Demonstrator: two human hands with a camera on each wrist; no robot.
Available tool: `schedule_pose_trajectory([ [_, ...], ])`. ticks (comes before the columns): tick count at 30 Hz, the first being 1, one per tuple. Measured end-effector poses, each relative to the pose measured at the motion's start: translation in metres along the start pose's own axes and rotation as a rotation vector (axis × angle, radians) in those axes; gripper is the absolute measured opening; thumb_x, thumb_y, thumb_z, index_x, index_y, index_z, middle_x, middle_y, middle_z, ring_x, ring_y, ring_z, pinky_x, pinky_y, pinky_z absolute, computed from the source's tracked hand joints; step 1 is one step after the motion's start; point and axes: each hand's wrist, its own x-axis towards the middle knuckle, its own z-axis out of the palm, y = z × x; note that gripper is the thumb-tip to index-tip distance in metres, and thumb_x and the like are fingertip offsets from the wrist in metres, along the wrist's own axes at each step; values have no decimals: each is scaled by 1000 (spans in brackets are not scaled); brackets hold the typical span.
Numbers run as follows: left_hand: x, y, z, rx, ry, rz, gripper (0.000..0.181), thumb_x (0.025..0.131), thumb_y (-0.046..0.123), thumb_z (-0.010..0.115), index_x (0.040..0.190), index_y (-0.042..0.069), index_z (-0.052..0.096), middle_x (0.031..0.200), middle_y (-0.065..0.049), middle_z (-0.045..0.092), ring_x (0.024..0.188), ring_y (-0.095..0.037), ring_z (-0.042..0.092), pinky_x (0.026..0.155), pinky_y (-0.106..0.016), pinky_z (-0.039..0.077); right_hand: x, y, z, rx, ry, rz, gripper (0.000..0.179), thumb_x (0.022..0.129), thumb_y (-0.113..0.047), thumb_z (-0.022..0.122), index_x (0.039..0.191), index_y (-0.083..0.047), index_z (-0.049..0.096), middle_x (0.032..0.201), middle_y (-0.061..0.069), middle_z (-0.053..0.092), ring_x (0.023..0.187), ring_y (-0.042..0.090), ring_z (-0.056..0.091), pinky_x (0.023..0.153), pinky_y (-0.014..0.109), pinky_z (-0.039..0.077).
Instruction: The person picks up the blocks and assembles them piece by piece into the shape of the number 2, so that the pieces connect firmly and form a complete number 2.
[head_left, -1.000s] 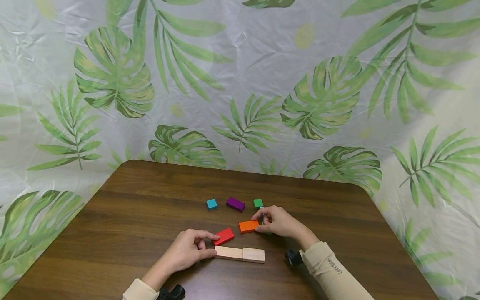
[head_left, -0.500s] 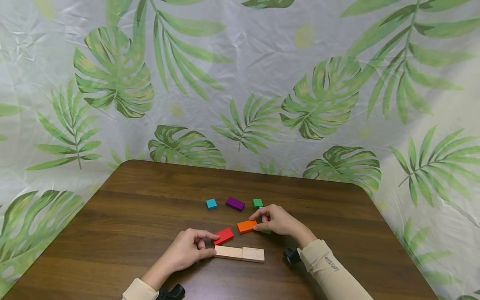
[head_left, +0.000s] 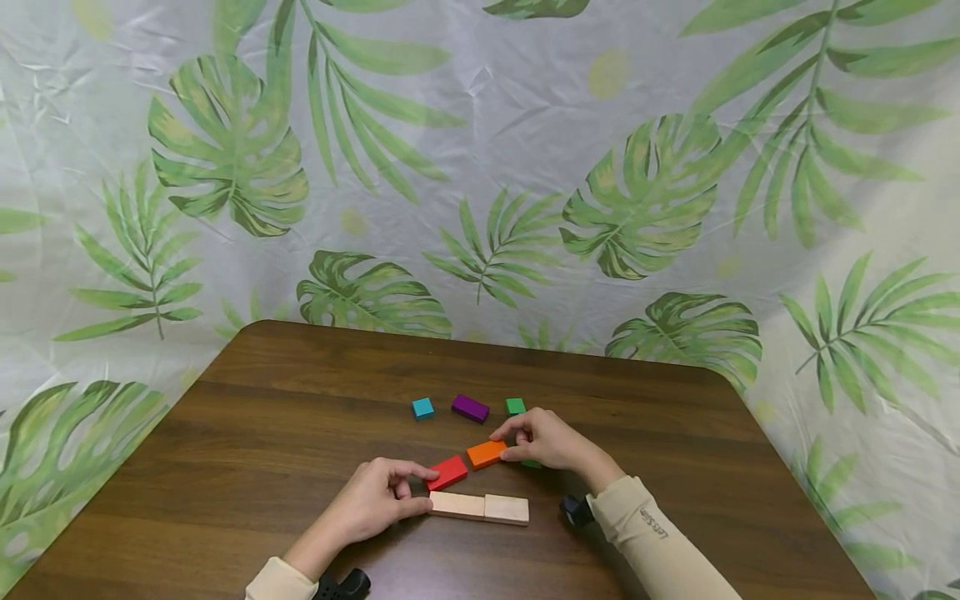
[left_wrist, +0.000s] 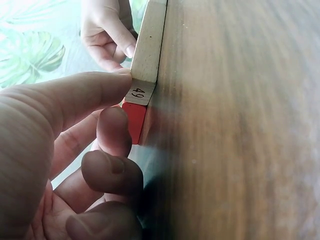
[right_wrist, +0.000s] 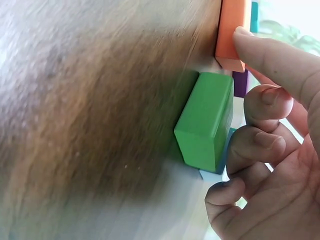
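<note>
My right hand (head_left: 551, 442) is nearly closed, with thumb and index finger pinching the orange block (head_left: 484, 454) at its right end. This block is just beside the red block (head_left: 450, 472). My left hand (head_left: 372, 497) is half curled: the index finger touches the red block, the thumb a pale block (head_left: 459, 505); if it grips, I cannot tell. Near my right hand lies a green block (right_wrist: 202, 110); farther, a purple block (head_left: 470, 408).

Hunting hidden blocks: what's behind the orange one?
Behind the orange block sit a purple block and a small green block. The right hand covers some table there, hiding anything underneath.
</note>
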Motion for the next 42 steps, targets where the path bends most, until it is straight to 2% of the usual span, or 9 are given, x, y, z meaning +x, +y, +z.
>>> schedule_pose_trajectory([
  [18,0,1,-2,-4,-15,-3,31,87,21,91,116,16,83,65,6,58,52,-1,42,49,-20,32,7,-4,6,-28,-7,-27,23,96,-18,82,119,-15,82,63,-8,41,58,7,36,59,20,32],
  [42,0,-1,0,3,-18,-11,31,87,22,91,117,18,83,65,6,59,52,-2,43,49,-20,32,5,-5,7,-20,-13,-26,23,96,-18,82,119,-14,81,61,-8,41,57,7,35,58,20,32],
])
